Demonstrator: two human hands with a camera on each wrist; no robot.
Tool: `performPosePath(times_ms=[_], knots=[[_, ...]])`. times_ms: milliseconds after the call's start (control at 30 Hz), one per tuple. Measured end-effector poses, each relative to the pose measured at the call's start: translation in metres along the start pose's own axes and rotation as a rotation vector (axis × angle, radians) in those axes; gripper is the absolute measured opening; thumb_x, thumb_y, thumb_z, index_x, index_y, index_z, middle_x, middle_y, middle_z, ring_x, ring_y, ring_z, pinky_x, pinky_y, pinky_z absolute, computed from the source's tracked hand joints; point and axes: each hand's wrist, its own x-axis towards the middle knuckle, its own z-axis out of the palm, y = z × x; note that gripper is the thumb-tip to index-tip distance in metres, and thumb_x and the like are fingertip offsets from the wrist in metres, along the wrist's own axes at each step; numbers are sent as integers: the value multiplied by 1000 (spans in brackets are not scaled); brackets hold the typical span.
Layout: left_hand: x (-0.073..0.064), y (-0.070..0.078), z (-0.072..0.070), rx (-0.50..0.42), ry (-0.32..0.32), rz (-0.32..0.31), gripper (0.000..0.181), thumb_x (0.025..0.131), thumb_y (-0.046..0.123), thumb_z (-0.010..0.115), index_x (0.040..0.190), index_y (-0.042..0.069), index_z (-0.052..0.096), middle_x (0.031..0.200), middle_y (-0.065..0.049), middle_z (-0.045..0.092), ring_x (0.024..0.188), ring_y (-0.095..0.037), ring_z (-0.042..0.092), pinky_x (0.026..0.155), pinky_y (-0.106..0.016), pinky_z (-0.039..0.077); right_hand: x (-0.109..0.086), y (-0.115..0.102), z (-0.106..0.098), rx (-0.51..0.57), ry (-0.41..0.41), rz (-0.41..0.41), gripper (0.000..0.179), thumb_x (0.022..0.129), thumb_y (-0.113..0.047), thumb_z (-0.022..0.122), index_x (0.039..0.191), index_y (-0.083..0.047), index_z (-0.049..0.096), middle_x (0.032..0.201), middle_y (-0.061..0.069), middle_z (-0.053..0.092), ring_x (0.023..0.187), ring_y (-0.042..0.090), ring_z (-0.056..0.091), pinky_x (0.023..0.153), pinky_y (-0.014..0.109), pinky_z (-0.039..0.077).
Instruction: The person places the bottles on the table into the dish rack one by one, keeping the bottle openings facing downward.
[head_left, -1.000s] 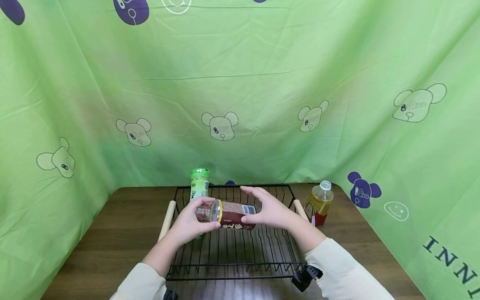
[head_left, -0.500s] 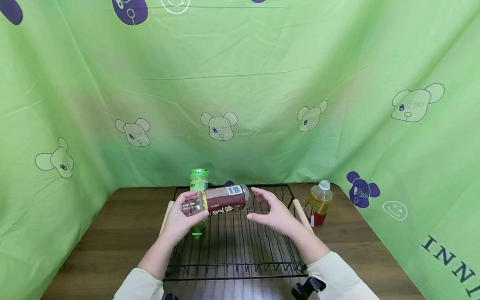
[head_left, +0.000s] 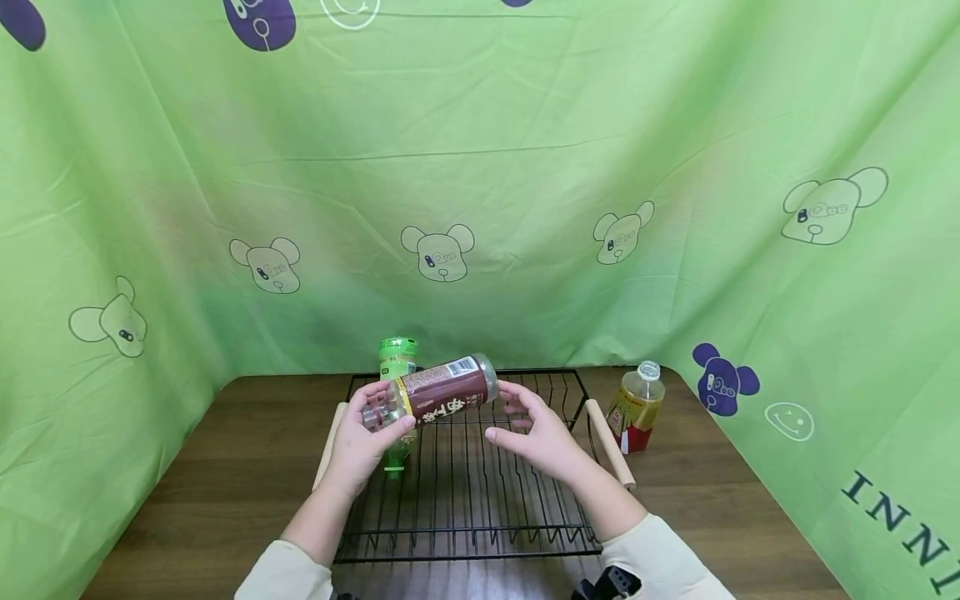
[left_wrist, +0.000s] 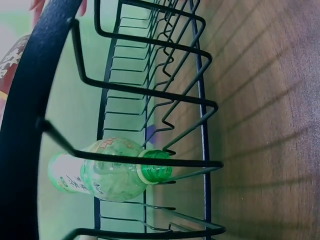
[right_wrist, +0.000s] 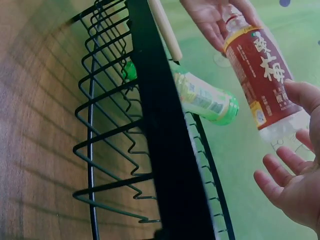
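A clear plastic bottle (head_left: 448, 390) with a dark red label lies tilted above the black wire rack (head_left: 465, 530). My left hand (head_left: 354, 443) grips it around the neck and shoulder, the mouth end toward the palm. At its base, raised to the right, my right hand (head_left: 546, 440) is spread, fingertips right by the bottle's bottom. The right wrist view shows the same red-labelled bottle (right_wrist: 265, 82) close to that thumb and those loose fingers. Behind the left hand, a green plastic bottle (head_left: 398, 360) stands neck-down in the rack, its threaded mouth between the wires in the left wrist view.
Pale wooden handles (head_left: 610, 443) flank the rack on the brown wooden table (head_left: 225, 475). To the right of the rack stands a clear bottle (head_left: 637, 408) with a yellow and red label. Green printed cloth (head_left: 480, 192) hangs close behind and at both sides.
The red-labelled bottle has risen and shifted left, its base tipping upward. The right hand let the base go, drew back, then came near it again. The left hand kept its hold.
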Motion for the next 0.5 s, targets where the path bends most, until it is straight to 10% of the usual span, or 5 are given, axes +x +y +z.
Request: performPosePath(times_ms=[500], knots=[[-6, -12, 15, 79, -88, -17, 64, 78, 8, 78, 131, 5, 43, 121, -17, 52, 110, -28, 61, 85, -32, 54, 8, -15, 7, 128, 147, 39, 78, 84, -13, 74, 151, -10, 34, 145, 22, 42, 124, 40, 53, 103, 50, 48]])
